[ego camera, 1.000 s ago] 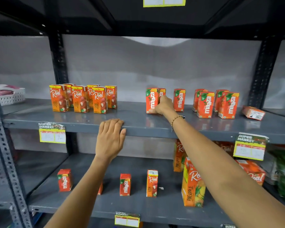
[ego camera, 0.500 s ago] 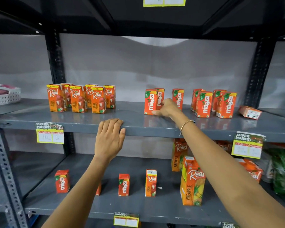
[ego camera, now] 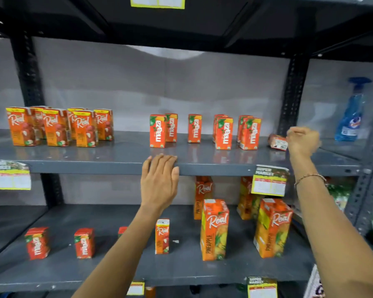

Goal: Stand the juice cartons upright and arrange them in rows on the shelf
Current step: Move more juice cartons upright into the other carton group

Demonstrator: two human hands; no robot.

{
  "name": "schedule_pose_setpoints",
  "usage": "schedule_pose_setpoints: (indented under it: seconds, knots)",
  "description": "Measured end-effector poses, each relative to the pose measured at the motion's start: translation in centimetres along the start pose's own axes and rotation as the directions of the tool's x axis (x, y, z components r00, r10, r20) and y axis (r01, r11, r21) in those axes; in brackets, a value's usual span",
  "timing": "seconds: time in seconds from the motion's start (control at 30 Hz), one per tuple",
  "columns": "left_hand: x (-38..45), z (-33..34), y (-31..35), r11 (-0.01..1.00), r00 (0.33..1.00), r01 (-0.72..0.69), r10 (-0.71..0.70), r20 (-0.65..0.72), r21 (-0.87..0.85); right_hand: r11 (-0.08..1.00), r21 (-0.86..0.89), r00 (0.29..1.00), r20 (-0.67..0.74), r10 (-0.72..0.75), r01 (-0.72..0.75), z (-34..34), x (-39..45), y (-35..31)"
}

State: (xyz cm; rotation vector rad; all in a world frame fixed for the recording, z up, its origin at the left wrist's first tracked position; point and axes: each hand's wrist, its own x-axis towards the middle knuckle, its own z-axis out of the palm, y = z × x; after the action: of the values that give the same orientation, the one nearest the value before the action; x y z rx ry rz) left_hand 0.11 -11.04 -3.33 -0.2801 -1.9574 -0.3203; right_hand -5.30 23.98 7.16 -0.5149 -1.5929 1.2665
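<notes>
On the middle shelf (ego camera: 116, 163), several upright orange Real cartons (ego camera: 56, 127) stand in rows at the left. Several red Maaza cartons (ego camera: 224, 133) stand upright from the middle to the right. One more Maaza carton (ego camera: 277, 141) lies on its side at the right end. My right hand (ego camera: 303, 142) is at that lying carton, fingers curled around its right end. My left hand (ego camera: 159, 179) rests flat over the shelf's front edge, holding nothing.
The lower shelf (ego camera: 181, 274) carries small Maaza cartons (ego camera: 37, 243), a small Real carton (ego camera: 162, 236) and tall pineapple cartons (ego camera: 213, 230). A blue spray bottle (ego camera: 351, 112) stands in the bay to the right, past the upright post (ego camera: 293, 93). Price tags (ego camera: 269, 180) hang from the shelf edge.
My right hand left the middle Maaza cartons and moved right to the lying carton at the shelf's end. The view has swung right. My left hand stays on the shelf edge.
</notes>
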Motion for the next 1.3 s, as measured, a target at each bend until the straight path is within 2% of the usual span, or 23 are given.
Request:
schedule_pose_setpoints:
  seconds: [0.1, 0.17, 0.23, 0.33, 0.57, 0.67, 0.83, 1.0, 1.2, 1.3]
  knots:
    - [0.5, 1.5, 4.3, 0.998, 0.995, -0.069, 0.068, 0.073, 0.01, 0.99, -0.138, 1.0, 0.022, -0.021, 0.024, -0.5, 2.1, 1.0]
    - [0.7, 2.3, 6.5, 0.995, 0.989, -0.099, 0.096, 0.112, 0.02, 0.978, -0.207, 0.998, 0.057, 0.036, -0.023, -0.6, 3.1, 1.4]
    - [0.9, 2.8, 7.8, 0.994, 0.987, -0.106, 0.103, 0.123, 0.024, 0.963, -0.258, 0.977, 0.173, 0.124, -0.076, -0.3, 3.9, 1.9]
    - [1.0, 3.3, 8.2, 0.994, 0.989, -0.106, 0.102, 0.108, 0.031, 0.948, -0.305, 0.921, 0.338, 0.193, -0.086, 0.1, 4.5, 1.8]
    - [0.7, 4.2, 7.5, 0.993, 0.989, -0.108, 0.103, 0.102, 0.04, 0.93, -0.369, 0.852, 0.483, 0.202, -0.012, 0.7, 5.1, 1.4]
    - [0.6, 4.4, 7.5, 0.993, 0.991, -0.112, 0.109, 0.074, 0.038, 0.935, -0.354, 0.862, 0.47, 0.191, -0.014, 1.1, 4.6, 1.1]
    - [0.5, 4.3, 7.1, 0.988, 0.987, -0.153, 0.151, 0.061, 0.023, 0.894, -0.444, 0.908, 0.395, 0.142, 0.054, 1.2, 2.8, 1.4]
    - [0.5, 3.9, 7.0, 0.987, 0.985, -0.161, 0.16, 0.069, 0.016, 0.932, -0.361, 0.898, 0.396, 0.192, -0.04, 0.6, 2.8, 0.9]
    - [0.7, 2.9, 7.5, 0.988, 0.979, -0.146, 0.137, 0.151, 0.052, 0.935, -0.354, 0.858, 0.481, 0.181, 0.001, -1.5, 2.6, 0.6]
    - [0.9, 2.1, 7.1, 0.978, 0.967, -0.186, 0.165, 0.193, 0.096, 0.947, -0.321, 0.835, 0.525, 0.165, 0.015, -2.2, 1.7, 0.3]
